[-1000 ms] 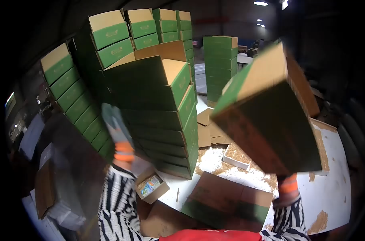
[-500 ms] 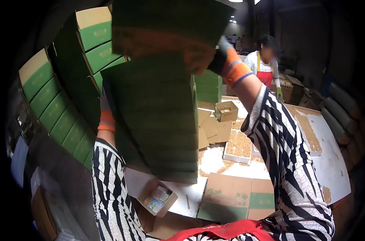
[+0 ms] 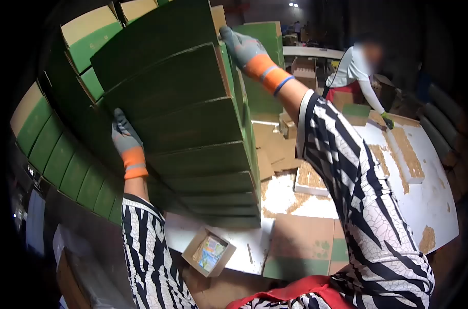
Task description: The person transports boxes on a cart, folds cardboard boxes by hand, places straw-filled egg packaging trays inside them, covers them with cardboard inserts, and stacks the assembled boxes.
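Observation:
A tall stack of green cardboard boxes (image 3: 187, 123) rises in front of me, its top box (image 3: 156, 49) tilted and reaching the upper edge of view. My right hand (image 3: 244, 49), in a grey glove with an orange cuff, is closed at the right edge of that top box. Lower down, my left hand (image 3: 125, 135), gloved the same way, rests along the stack's left side. Its fingers are extended and lie against the box corner. The far sides of the boxes are hidden.
More green boxes (image 3: 69, 170) are stacked at left. On the white table (image 3: 440, 206) lie an open small carton (image 3: 208, 252) holding colourful packets, flat cardboard (image 3: 298, 239) and white trays of tan pieces (image 3: 311, 180). A co-worker (image 3: 352, 69) leans over the table's far side.
The top box has come down onto the stack, with my right hand still at its right edge. My left hand is now plainly visible beside the stack. The co-worker has leaned forward.

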The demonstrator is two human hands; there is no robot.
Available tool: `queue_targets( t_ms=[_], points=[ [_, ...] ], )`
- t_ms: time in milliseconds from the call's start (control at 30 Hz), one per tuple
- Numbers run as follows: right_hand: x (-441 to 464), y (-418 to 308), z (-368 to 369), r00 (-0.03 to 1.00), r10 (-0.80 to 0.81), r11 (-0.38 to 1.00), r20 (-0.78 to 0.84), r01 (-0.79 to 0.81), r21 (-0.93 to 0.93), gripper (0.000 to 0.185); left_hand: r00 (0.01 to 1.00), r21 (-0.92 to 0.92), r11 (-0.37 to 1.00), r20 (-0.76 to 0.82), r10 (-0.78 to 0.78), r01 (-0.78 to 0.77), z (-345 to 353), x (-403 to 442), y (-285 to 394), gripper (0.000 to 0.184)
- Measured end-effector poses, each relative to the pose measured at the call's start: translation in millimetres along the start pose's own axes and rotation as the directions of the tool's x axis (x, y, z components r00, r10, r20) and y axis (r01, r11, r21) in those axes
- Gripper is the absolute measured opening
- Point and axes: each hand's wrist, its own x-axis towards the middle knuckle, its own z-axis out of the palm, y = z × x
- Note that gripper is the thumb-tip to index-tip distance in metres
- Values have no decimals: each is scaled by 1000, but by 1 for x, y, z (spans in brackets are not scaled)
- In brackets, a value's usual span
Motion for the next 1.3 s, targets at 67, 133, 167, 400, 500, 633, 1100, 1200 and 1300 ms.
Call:
queue_targets(
  t_ms=[67,133,167,400,500,633,1100,1200,1300],
  points=[
    [-4,26,2,986,-165,972,-12,165,167,55,1000,61,998,-7,-13,13,-2,-3,6,67],
    [-20,48,6,973,-231,906,-27,225,359,58,992,102,988,14,-123,120,-8,-5,20,63],
    [-44,54,4,993,-115,897,6,101,430,58,983,124,976,27,-183,178,-8,-4,19,61],
    [-385,104,-137,929,370,926,-14,-367,86,57,882,-109,960,381,279,-257,-59,-266,61,46],
    [-553,153,-191,568,747,557,-346,-818,-143,71,575,234,957,765,-289,170,-68,-440,11,72],
    [-685,180,-190,354,838,75,-415,-828,-555,97,265,580,707,666,-697,405,-64,-553,-34,77],
    [-580,169,-347,630,769,547,104,-734,402,37,416,-9,770,838,354,-637,-14,-406,199,44],
    [-568,133,-350,863,385,816,-325,-483,-316,65,213,-44,917,967,138,-397,-10,-400,216,28],
    [-491,47,-331,996,93,804,-3,-77,-590,81,-82,255,966,965,-250,50,-5,-383,197,29]
  ],
)
